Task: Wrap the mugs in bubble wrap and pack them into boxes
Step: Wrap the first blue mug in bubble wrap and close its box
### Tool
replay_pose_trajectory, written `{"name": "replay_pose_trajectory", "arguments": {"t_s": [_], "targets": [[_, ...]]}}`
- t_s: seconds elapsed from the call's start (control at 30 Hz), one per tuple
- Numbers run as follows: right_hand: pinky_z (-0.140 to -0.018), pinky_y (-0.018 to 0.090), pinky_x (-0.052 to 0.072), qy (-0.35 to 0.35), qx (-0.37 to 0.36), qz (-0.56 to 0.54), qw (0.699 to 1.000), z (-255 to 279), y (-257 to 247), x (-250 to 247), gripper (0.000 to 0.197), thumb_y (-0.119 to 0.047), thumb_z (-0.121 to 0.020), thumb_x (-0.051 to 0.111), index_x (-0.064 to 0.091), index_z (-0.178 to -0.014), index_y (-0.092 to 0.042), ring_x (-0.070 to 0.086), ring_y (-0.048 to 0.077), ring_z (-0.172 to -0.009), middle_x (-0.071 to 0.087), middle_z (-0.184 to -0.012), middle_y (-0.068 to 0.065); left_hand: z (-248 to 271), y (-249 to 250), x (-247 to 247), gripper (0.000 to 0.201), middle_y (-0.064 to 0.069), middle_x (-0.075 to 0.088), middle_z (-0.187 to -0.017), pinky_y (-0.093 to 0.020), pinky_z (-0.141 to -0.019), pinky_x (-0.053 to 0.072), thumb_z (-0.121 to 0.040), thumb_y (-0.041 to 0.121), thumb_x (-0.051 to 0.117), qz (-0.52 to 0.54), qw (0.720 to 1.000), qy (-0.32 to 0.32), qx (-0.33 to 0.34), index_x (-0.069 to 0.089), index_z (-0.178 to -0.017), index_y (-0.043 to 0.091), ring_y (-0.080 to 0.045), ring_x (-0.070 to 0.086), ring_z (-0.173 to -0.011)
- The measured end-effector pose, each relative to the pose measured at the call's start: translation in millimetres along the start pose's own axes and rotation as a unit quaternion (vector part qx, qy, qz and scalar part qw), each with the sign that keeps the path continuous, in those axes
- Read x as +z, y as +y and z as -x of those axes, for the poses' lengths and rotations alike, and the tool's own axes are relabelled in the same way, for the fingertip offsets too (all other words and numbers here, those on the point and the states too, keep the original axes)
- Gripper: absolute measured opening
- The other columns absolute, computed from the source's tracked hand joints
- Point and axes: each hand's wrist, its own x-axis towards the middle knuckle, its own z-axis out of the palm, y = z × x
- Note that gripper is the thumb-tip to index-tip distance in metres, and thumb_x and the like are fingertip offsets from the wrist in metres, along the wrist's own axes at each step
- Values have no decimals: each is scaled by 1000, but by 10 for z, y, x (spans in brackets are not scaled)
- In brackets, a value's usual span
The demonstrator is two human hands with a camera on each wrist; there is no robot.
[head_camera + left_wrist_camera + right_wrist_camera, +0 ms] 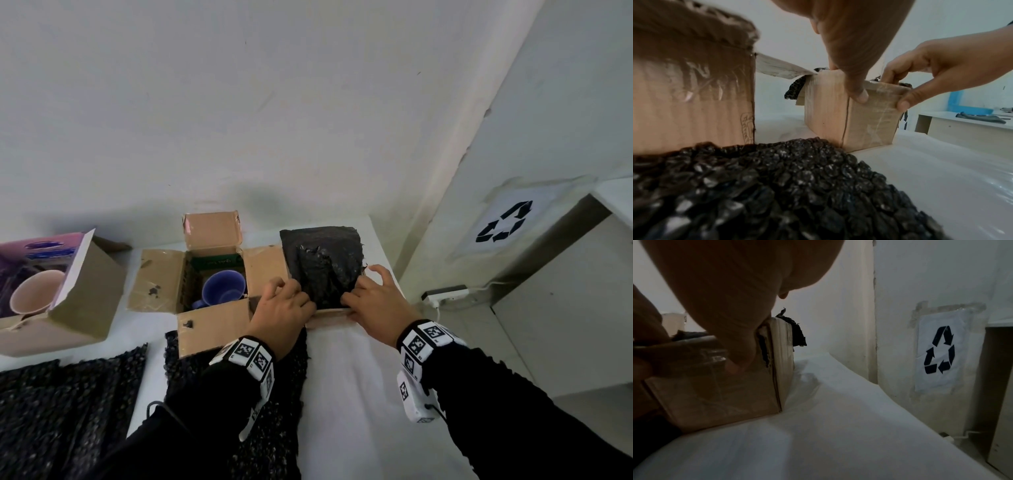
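A small cardboard box (pixel 329 313) stands at the table's right, filled by a bundle wrapped in black bubble wrap (pixel 323 263). My left hand (pixel 286 301) pinches the box's near rim, thumb (pixel 859 95) on the front wall (pixel 849 116). My right hand (pixel 364 296) pinches the same rim beside it, its thumb (pixel 740 363) on the box wall (pixel 719 394). A blue mug (pixel 224 286) lies unwrapped in the open middle box (pixel 161 277). A pink mug (pixel 34 296) sits in the left box (pixel 89 298).
Black bubble wrap sheets (pixel 68 404) lie across the near left of the white table (pixel 359 394), one (pixel 787 186) running under my left wrist. A wall with a recycling sign (pixel 505 222) and a cabinet stand to the right.
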Motion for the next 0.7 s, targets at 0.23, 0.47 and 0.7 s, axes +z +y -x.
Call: {"name": "replay_pose_trajectory", "arguments": {"t_s": [0.23, 0.47, 0.7], "targets": [[-91, 42, 29, -1, 3, 9, 1000, -26, -55, -20, 24, -13, -60, 78, 65, -71, -29, 55, 17, -79, 56, -69, -11, -31, 139, -90, 16, 4, 60, -91, -45, -88, 26, -69, 19, 63, -42, 994, -85, -61, 70, -81, 27, -29, 44, -107], [-115, 47, 29, 73, -33, 41, 996, 5, -130, -75, 38, -5, -74, 21, 49, -99, -11, 52, 22, -49, 48, -49, -3, -37, 149, -109, 19, 6, 59, -72, -48, -90, 29, -67, 13, 65, -38, 993, -99, -60, 59, -83, 22, -26, 52, -93], [-104, 39, 45, 63, -49, 7, 997, -35, -113, -61, 32, -5, -76, 26, 42, -104, -9, 52, 22, -45, 49, -51, -2, -149, 200, -171, 24, 3, 60, -75, -44, -91, 25, -71, 14, 66, -14, 988, -141, -64, 52, -89, 22, -24, 51, -91]]}}
